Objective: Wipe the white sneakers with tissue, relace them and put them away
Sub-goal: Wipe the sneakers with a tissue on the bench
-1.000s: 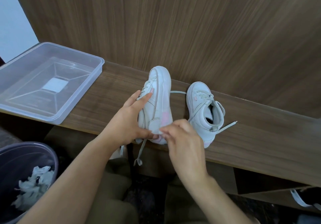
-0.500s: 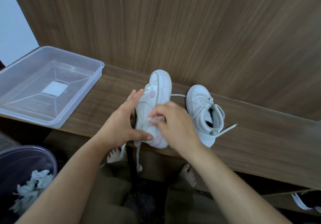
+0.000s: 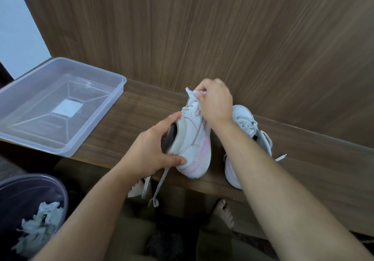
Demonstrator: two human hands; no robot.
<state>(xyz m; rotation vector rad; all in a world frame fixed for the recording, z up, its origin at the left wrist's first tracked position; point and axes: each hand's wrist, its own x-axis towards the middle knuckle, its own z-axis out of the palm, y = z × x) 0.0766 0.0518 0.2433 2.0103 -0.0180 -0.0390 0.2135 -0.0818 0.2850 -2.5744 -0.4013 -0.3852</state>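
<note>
A white sneaker with pink trim [image 3: 193, 143] lies tipped on its side on the wooden shelf [image 3: 125, 127]. My left hand [image 3: 153, 149] grips it at the heel and collar. My right hand [image 3: 215, 100] is over its toe end and pinches a white lace end [image 3: 191, 92]. A loose lace [image 3: 159, 186] hangs off the shelf edge below the heel. The second white sneaker [image 3: 244, 119] stands to the right, mostly behind my right forearm.
A clear plastic bin [image 3: 60, 103] sits on the shelf's left end. A dark waste bin [image 3: 30, 210] with crumpled tissues stands on the floor at lower left. A wood-panel wall rises behind the shelf. Bare feet show below the edge.
My right hand has moved from the sneaker's heel side up to its toe end, now pulling a lace. The left hand keeps hold of the shoe, which has tipped further.
</note>
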